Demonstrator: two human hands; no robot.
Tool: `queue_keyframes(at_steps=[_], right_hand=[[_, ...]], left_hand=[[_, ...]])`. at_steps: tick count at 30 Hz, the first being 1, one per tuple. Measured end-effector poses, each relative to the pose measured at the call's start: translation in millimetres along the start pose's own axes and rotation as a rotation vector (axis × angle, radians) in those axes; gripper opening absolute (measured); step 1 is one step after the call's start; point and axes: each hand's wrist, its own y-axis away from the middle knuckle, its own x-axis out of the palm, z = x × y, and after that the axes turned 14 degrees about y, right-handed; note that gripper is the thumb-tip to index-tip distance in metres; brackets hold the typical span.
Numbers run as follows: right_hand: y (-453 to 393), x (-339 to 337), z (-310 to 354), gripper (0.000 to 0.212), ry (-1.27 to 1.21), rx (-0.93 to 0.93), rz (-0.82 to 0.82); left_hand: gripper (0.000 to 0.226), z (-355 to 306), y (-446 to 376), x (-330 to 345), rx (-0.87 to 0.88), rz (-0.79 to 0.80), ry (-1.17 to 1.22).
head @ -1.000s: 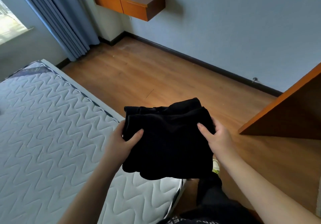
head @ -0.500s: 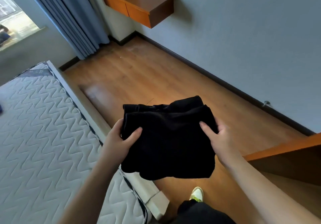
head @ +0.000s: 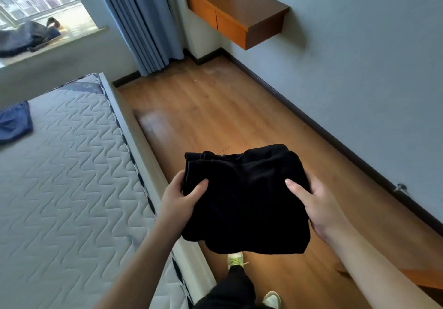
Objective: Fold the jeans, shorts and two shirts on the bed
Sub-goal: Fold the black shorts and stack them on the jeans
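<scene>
A folded black garment (head: 247, 198) hangs in the air over the wooden floor, just right of the bed's edge. My left hand (head: 178, 197) grips its left side, thumb on top. My right hand (head: 314, 203) grips its right side, thumb also on top. The bed (head: 67, 188) with its bare quilted mattress fills the left half of the view. A blue garment (head: 14, 122) lies on the mattress at the far left edge, only partly in view.
Wooden floor (head: 215, 107) runs between the bed and the blue-grey wall. A wall-mounted wooden cabinet (head: 236, 13) hangs at the top. Blue curtains (head: 139, 20) hang by the window. Dark bundles (head: 26, 36) lie on the windowsill. My feet (head: 236, 259) stand below the garment.
The view has swung left and up along the bedside. The window, windowsill and blue garment have come into view. Both hands hold the black garment as before.
</scene>
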Motion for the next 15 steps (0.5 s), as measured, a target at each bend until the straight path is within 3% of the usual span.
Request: queue_keyframes(at_steps=[15], right_hand=[[-172.3,112.3,127.6,0.025,0.145,-0.187,-0.008]], left_hand=[[0.038,-79.0,-141.2,-119.8,0.089,-0.19,0.137]])
